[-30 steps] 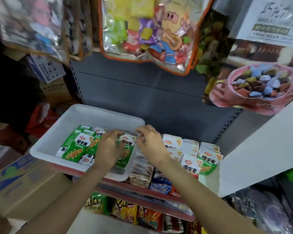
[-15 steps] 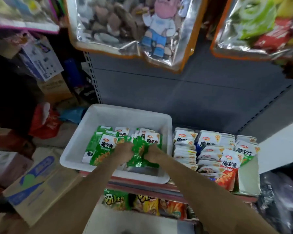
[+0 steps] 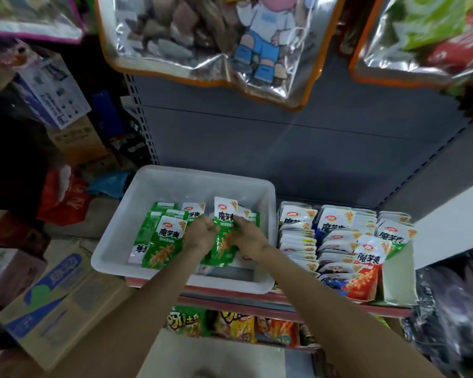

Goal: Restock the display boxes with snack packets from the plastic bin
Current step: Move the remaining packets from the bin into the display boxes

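Inside the white bin [image 3: 268, 214], left hand [image 3: 200, 236] and right hand [image 3: 247, 240] both grip green packets [image 3: 224, 227]; display boxes [image 3: 399, 282] right hold upright packets, their fronts mostly hidden

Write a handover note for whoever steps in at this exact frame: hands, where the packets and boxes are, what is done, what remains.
Left hand and right hand both grip a bunch of green snack packets inside the white plastic bin, which sits on the shelf.
More green packets lie in the bin to the left.
The display boxes, right of the bin, already hold rows of packets.
Done: a bunch gathered.
Left: carry it to a display box, then move the remaining packets across.
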### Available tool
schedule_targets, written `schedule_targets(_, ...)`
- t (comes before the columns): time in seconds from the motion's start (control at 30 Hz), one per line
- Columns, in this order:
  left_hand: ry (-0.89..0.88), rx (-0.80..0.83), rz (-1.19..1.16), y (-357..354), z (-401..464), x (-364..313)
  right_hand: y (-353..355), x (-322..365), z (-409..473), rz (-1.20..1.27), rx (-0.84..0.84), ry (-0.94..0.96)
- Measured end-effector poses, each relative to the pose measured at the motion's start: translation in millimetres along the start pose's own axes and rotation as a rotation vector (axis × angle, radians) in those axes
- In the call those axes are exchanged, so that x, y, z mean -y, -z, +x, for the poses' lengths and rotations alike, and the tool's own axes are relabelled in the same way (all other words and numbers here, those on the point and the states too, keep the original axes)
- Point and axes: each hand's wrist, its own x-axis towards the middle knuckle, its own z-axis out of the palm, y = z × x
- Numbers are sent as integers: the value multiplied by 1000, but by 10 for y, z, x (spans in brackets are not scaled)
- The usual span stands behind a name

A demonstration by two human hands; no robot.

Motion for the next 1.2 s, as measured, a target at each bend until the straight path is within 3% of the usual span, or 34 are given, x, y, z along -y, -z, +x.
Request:
schedule_targets(0.23,-202,-32,-418,220,-329,-299,572,299,-331,164,-180,171)
schedule_targets(0.43,-356,86,-453,-149,-590,-972,1348,131,-779,469,-174,164)
schedule_targets(0.53,-411,143,-405,-481,-692,-1308,1742,-67,-985,503,-229,184)
schedule_targets(0.7,-642,85,-23,-1084,-941,-1760,2352,-525,-1218,522,-427,158)
schedule_targets(0.87,-859,72,538,-1603,-1114,-2022,2828,-923,-1375,548,-657,186)
schedule_targets(1.03,-822,159,770,-2003,-1093,-2127,3066,-1296,-1401,358,-735,176)
schedule_targets(1.2,-676,53,1166,-2107,-994,-2144,3073,-1505,-1303,190,-624,136)
